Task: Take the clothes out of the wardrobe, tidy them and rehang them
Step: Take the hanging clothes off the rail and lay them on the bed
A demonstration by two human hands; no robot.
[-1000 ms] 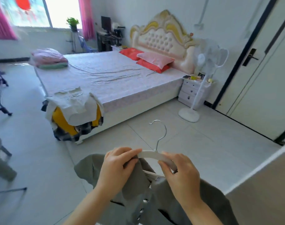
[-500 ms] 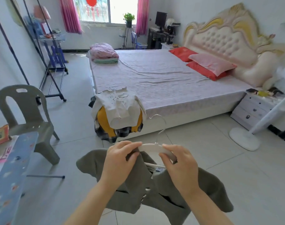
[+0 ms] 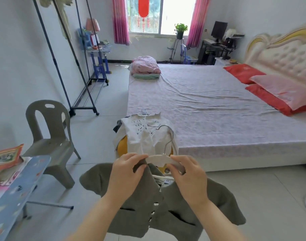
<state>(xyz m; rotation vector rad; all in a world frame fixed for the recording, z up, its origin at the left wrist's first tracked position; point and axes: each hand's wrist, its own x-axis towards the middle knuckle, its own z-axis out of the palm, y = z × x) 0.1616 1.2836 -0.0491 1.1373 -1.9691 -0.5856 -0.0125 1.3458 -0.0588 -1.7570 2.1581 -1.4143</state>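
Now a hanger [image 3: 163,158] is gripped just short of the near corner of the bed [image 3: 209,105]. The left hand [image 3: 126,173] is curled over one end and the collar of the jacket [image 3: 166,206], and the other end is pinched by the right hand [image 3: 188,176]. Between hanger and bed a clothes pile [image 3: 143,136] is heaped. A chair [image 3: 51,136] and rack [image 3: 75,66] are seen left of the bed.

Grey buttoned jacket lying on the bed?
No, the grey buttoned jacket hangs from a white hanger held by left hand and right hand, above the tiled floor.
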